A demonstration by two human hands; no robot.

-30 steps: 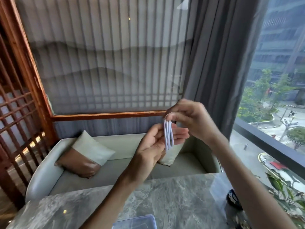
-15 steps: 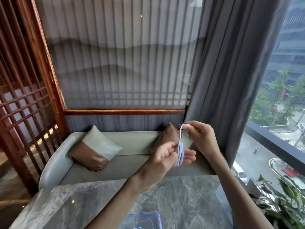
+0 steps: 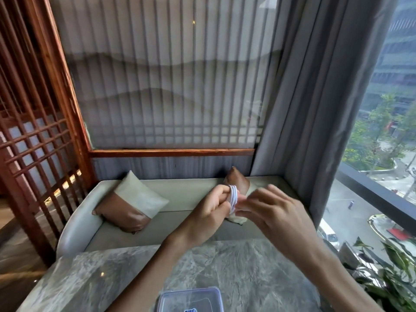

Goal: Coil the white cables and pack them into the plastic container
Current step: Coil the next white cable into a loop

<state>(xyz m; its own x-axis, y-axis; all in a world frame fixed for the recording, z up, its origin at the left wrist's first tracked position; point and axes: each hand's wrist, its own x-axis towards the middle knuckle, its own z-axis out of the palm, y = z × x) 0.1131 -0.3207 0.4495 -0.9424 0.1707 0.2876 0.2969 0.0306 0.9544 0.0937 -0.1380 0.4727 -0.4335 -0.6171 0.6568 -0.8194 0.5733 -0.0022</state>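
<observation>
A white cable [image 3: 233, 197] is wound in several loops around the fingers of my left hand [image 3: 211, 208], which holds the coil up above the table's far edge. My right hand [image 3: 273, 212] hovers just to the right of the coil, blurred by motion, with its fingers spread; whether it touches the cable cannot be told. The clear plastic container [image 3: 191, 298] sits on the marble table at the bottom edge of the view, below both hands, partly cut off.
The grey marble table [image 3: 90, 278] fills the foreground. Behind it stands a pale sofa [image 3: 180, 190] with two brown and cream cushions [image 3: 132, 203]. A grey curtain [image 3: 315, 109] and a window are on the right, a potted plant [image 3: 387, 271] at lower right.
My right hand has let go of the cable's top loop and dropped lower beside the coil. Both hands have moved down and right in the view as the camera tilted.
</observation>
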